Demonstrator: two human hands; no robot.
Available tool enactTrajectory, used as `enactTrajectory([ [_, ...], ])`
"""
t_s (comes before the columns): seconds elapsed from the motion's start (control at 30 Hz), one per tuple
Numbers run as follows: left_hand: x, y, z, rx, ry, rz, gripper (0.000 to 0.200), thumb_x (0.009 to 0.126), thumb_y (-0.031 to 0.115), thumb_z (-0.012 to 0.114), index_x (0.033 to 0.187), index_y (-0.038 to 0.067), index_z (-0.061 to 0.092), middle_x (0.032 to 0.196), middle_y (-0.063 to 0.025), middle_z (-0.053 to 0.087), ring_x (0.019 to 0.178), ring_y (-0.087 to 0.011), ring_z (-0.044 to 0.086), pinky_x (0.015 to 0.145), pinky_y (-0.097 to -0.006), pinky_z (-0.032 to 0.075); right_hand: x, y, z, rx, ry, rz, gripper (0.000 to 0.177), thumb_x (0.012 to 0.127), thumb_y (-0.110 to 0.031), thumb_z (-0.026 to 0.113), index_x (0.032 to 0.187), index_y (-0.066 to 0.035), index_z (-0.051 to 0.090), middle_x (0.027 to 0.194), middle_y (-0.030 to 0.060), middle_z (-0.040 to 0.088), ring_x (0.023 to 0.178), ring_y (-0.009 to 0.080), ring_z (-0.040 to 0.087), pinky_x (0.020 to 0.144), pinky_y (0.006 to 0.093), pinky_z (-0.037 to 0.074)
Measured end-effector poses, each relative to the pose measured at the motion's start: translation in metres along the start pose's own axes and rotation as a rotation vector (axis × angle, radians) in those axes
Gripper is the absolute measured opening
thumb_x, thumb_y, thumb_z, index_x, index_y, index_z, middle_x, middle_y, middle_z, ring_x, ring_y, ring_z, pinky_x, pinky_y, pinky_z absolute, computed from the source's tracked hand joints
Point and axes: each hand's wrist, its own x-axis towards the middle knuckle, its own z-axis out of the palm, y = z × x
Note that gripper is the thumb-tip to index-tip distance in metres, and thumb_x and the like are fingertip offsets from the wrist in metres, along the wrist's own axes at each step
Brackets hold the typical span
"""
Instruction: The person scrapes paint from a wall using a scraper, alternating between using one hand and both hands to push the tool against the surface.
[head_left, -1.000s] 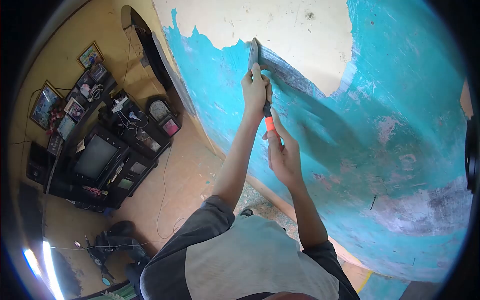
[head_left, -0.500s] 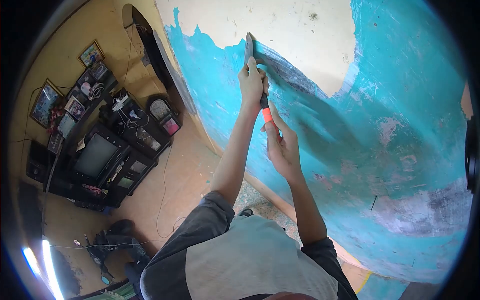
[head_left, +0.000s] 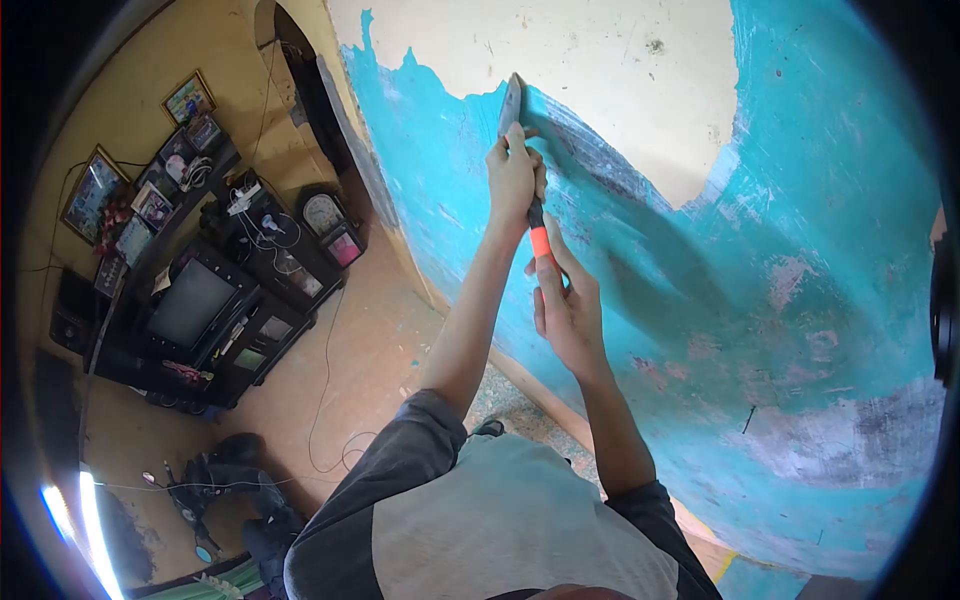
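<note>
My left hand (head_left: 514,182) is closed around the upper part of a scraper, close behind its grey metal blade (head_left: 511,104). Lower down, my right hand (head_left: 572,315) wraps the scraper's black handle with its orange band (head_left: 540,242). The blade tip lies at the ragged edge where turquoise paint (head_left: 440,180) meets a bare cream patch (head_left: 600,60) on the wall. Whether the blade presses on the wall is hard to tell. A dark greyish scraped strip (head_left: 590,145) runs right of the blade, along the patch's lower edge.
At left, a dark cabinet (head_left: 255,345) holds a television (head_left: 190,300), with framed pictures and cables around it. A motorbike (head_left: 215,490) is parked at lower left. A thin cable (head_left: 325,400) lies on the floor. A nail (head_left: 749,419) sticks out of the wall.
The view has shifted slightly, so the wall sits a little further right and lower. The blade looks slightly turned, near the same paint edge. Both hands keep their hold on the scraper.
</note>
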Motion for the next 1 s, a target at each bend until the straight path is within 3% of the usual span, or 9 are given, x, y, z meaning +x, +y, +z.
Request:
enactTrajectory([
  [0.17,-0.030,-0.008,0.016,0.005,-0.020,-0.074,0.050,0.112,0.039,0.044,0.119,-0.008,0.058,0.062,0.0019,0.043,0.038,-0.0086,0.040,0.040,-0.0261,0.034,-0.028,0.002,-0.007,0.014,0.062,0.057,0.052,0.112,-0.018,0.048,0.161,-0.006,0.035,0.093,0.0005,0.055,0.067,0.0027,0.042,0.059,0.0199,0.038],
  [0.3,-0.012,-0.006,0.008,-0.006,-0.020,-0.004,0.049,0.111,0.038,0.044,0.118,-0.009,0.057,0.061,0.0019,0.043,0.038,-0.0085,0.040,0.040,-0.0262,0.034,-0.015,-0.006,-0.005,0.068,0.044,0.093,0.053,0.112,-0.019,0.048,0.162,-0.008,0.034,0.092,0.0005,0.054,0.067,0.0024,0.042,0.060,0.0204,0.038],
  [0.37,-0.002,0.000,0.003,0.007,0.003,0.014,0.047,0.111,0.036,0.043,0.118,-0.009,0.057,0.062,0.0025,0.041,0.039,-0.0081,0.040,0.039,-0.0257,0.033,-0.001,-0.001,-0.002,-0.004,0.023,0.022,0.050,0.112,-0.020,0.046,0.161,-0.012,0.037,0.094,0.0003,0.055,0.053,0.0007,0.041,0.042,0.0195,0.034],
  [0.43,-0.001,0.000,0.002,-0.014,0.006,0.010,0.046,0.111,0.035,0.043,0.119,-0.008,0.057,0.062,0.0025,0.040,0.039,-0.0079,0.039,0.039,-0.0254,0.032,0.001,-0.002,-0.004,0.022,0.017,0.023,0.051,0.112,-0.020,0.046,0.162,-0.013,0.036,0.093,-0.0001,0.054,0.053,0.0009,0.041,0.043,0.0197,0.034],
  [0.5,-0.006,-0.003,0.006,-0.025,-0.001,0.006,0.047,0.111,0.036,0.044,0.116,-0.008,0.057,0.061,0.0010,0.043,0.038,-0.0089,0.041,0.037,-0.0261,0.032,-0.009,-0.006,-0.006,0.028,0.013,0.069,0.052,0.112,-0.020,0.046,0.162,-0.010,0.034,0.089,0.0007,0.053,0.069,0.0044,0.041,0.063,0.0218,0.039],
  [0.7,-0.020,-0.004,0.009,-0.040,-0.047,-0.030,0.050,0.111,0.039,0.045,0.114,-0.009,0.058,0.060,-0.0008,0.047,0.035,-0.0103,0.042,0.035,-0.0270,0.031,-0.026,-0.017,-0.003,0.086,0.010,0.145,0.055,0.113,-0.019,0.044,0.165,-0.009,0.027,0.087,-0.0015,0.049,0.060,0.0021,0.042,0.053,0.0197,0.036],
  [0.77,-0.011,-0.002,0.002,-0.007,-0.070,-0.018,0.049,0.112,0.038,0.043,0.114,-0.009,0.057,0.059,0.0001,0.046,0.035,-0.0098,0.040,0.035,-0.0266,0.031,-0.018,-0.004,0.007,0.142,0.020,0.015,0.053,0.113,-0.017,0.043,0.163,-0.009,0.032,0.097,0.0021,0.053,0.052,0.0013,0.040,0.043,0.0195,0.033],
  [0.97,-0.016,0.003,0.002,0.003,-0.091,-0.031,0.053,0.111,0.041,0.044,0.121,-0.010,0.055,0.062,0.0035,0.037,0.039,-0.0071,0.037,0.039,-0.0252,0.032,-0.021,-0.012,0.010,0.159,0.011,0.025,0.053,0.113,-0.018,0.043,0.163,-0.009,0.030,0.100,0.0031,0.053,0.052,0.0018,0.040,0.043,0.0195,0.033],
  [1.0,-0.021,0.002,0.005,-0.015,-0.095,-0.054,0.050,0.112,0.039,0.043,0.116,-0.008,0.056,0.061,0.0026,0.040,0.037,-0.0082,0.038,0.038,-0.0261,0.032,-0.026,-0.015,0.008,0.134,0.022,0.059,0.055,0.113,-0.019,0.043,0.164,-0.007,0.027,0.091,0.0006,0.050,0.054,0.0015,0.040,0.045,0.0207,0.034],
])
